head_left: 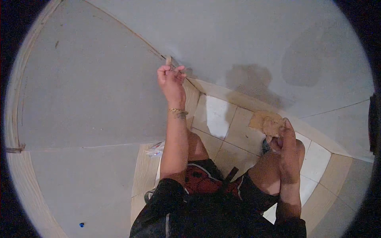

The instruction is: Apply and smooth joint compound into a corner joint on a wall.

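Note:
My left hand (172,83) is raised at the seam between the grey panels, fingers bent around or against a small pale piece (169,60) that I cannot make out clearly. A thin brown line runs along that seam (139,35). My right hand (286,139) is lower at the right, gripping a flat tan piece (258,121) with a lumpy brownish paste (272,126) on it.
Grey wall surfaces (79,79) surround me, edged with pale wood-look strips (143,174). Below are square tiles (210,111) and my bent legs. A crumpled white packet (154,150) is at left of my left forearm, and a small blue object (81,225) is at lower left.

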### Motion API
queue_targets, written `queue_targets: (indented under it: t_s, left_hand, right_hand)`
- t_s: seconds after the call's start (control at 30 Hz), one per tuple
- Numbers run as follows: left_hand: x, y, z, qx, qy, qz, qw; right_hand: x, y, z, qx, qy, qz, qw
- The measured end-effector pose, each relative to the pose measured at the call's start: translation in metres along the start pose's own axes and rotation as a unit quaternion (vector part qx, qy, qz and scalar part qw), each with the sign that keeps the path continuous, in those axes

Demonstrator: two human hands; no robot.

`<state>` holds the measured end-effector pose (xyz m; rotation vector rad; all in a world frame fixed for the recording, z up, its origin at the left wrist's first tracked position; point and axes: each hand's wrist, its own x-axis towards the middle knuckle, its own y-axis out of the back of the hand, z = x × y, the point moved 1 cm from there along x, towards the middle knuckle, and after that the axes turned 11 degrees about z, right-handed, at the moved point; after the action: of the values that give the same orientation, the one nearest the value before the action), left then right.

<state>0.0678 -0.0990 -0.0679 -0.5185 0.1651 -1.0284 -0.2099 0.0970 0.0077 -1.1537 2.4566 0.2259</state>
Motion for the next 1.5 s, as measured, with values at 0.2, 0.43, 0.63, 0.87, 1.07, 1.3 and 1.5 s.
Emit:
queue_targets:
  t_s: [0.2, 0.43, 0.63, 0.87, 1.07, 1.3, 1.5]
  left_hand:
    - [-0.005, 0.011, 0.014, -0.048, -0.006, -0.077, 0.996]
    - [-0.004, 0.006, 0.042, 0.448, -0.276, -0.129, 0.841]
    - [-0.014, -0.019, 0.067, 0.700, -0.504, -0.173, 0.476]
    - [0.018, -0.014, 0.048, 0.771, -0.513, -0.154, 0.344]
    - [0.031, -0.011, 0.025, 0.793, -0.515, -0.142, 0.292]
    - [0.017, 0.008, -0.002, 0.846, -0.410, -0.196, 0.280]
    - [0.008, -0.031, 0.035, 0.751, -0.525, -0.162, 0.366]
  right_hand:
    - [0.008, 0.000, 0.003, 0.005, 0.004, -0.019, 1.000]
    - [0.004, 0.003, 0.000, -0.001, -0.043, -0.017, 0.999]
    - [0.000, 0.008, 0.003, -0.002, -0.003, -0.150, 0.989]
    - [0.005, 0.030, 0.008, -0.052, -0.036, -0.337, 0.940]
    - [0.014, 0.049, 0.028, -0.089, 0.012, -0.360, 0.929]
    - [0.021, 0.046, 0.021, -0.151, -0.029, -0.380, 0.912]
    - [0.031, 0.050, 0.025, -0.076, -0.044, -0.392, 0.916]
